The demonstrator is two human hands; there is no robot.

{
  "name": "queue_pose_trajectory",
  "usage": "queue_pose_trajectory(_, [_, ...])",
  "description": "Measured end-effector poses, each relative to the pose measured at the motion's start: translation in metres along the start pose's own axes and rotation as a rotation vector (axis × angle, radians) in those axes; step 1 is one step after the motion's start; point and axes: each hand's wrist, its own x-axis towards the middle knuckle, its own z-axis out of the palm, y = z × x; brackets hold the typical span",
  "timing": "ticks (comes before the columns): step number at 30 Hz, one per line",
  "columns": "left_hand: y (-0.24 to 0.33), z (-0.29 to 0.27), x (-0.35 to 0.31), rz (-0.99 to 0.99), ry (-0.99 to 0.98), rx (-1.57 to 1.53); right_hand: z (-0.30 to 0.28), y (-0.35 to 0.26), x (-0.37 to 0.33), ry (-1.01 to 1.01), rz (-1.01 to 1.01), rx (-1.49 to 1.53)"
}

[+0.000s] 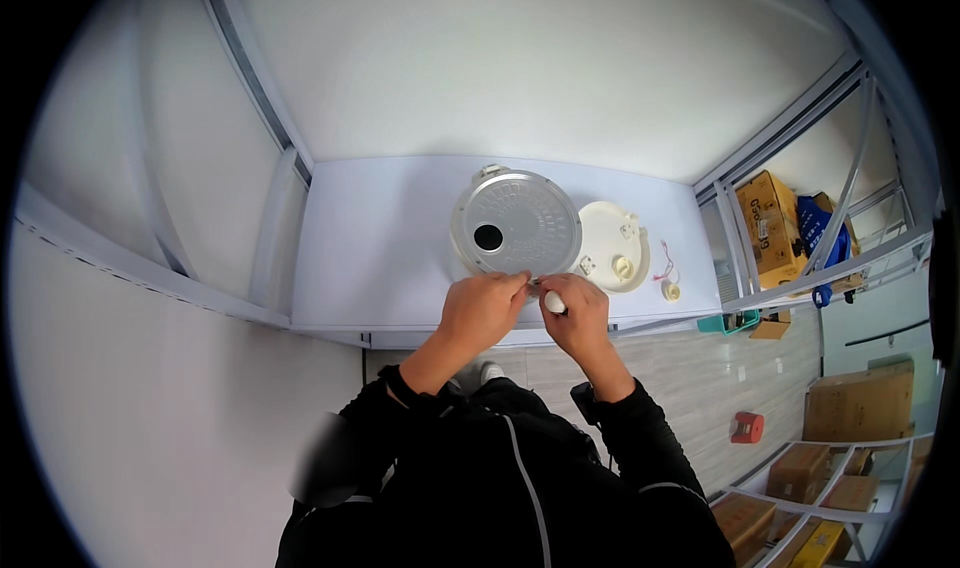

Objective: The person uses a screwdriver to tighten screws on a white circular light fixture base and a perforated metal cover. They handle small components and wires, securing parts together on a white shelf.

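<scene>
A round appliance part with a silver metal disc (520, 213) on top and a pale rim lies on the white table. A black circle shows left of the disc's middle. At its near edge my left hand (484, 313) is closed, fingertips pinched; whatever lies between them is hidden. Close beside it, my right hand (577, 318) wraps round a tool with a white rounded handle (555, 303), its far end out of sight at the rim. Partly behind the disc's right side sits a cream round cover (610, 230), with small fittings and a round yellowish piece (623, 267) on it.
On the table's (390, 218) right part lies a small yellowish round piece (671, 291) with thin red and white wires. Metal posts frame both sides. Beyond the right one stand cardboard boxes (770, 228) and a teal bin (730, 322); a red stool (747, 427) is on the floor.
</scene>
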Motion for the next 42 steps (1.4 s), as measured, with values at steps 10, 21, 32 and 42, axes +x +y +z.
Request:
queue_pose_trajectory(10, [0.006,-0.002,0.004,-0.003,0.051,0.03,-0.006,-0.003,0.013,-0.076,-0.074,-0.027])
queue_pose_trajectory(21, [0.013,-0.009,0.01,-0.133,-0.02,-0.031,-0.017,-0.01,0.028,-0.219,0.468,0.284])
queue_pose_trajectory(32, [0.008,-0.005,0.004,-0.121,-0.026,-0.01,-0.022,-0.007,0.037,-0.319,0.335,0.12])
queue_pose_trajectory(42, [0.002,0.003,0.0,-0.024,0.011,0.092,-0.025,-0.012,0.051,-0.387,0.422,0.097])
